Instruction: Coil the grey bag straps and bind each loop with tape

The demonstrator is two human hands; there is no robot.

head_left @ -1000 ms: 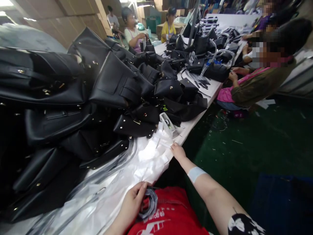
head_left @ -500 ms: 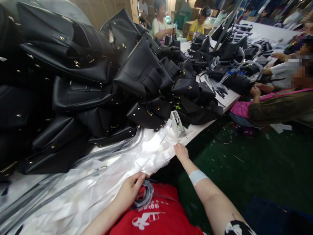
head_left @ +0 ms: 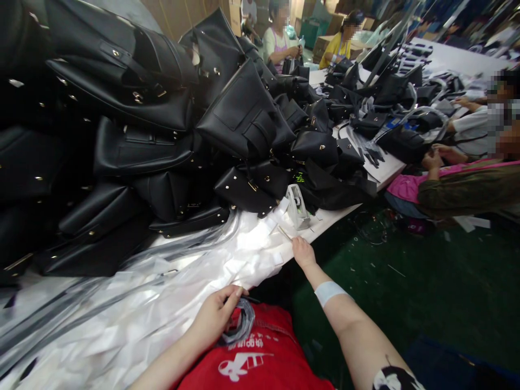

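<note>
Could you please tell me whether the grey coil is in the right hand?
No, the left hand holds the grey coil, while the right hand is at the table edge.

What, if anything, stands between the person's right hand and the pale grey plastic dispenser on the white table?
Nothing visible does. The bare right hand is at the edge of the white table, and the pale grey plastic dispenser stands just beyond. The thin pale strip in that hand points left of the dispenser.
</note>
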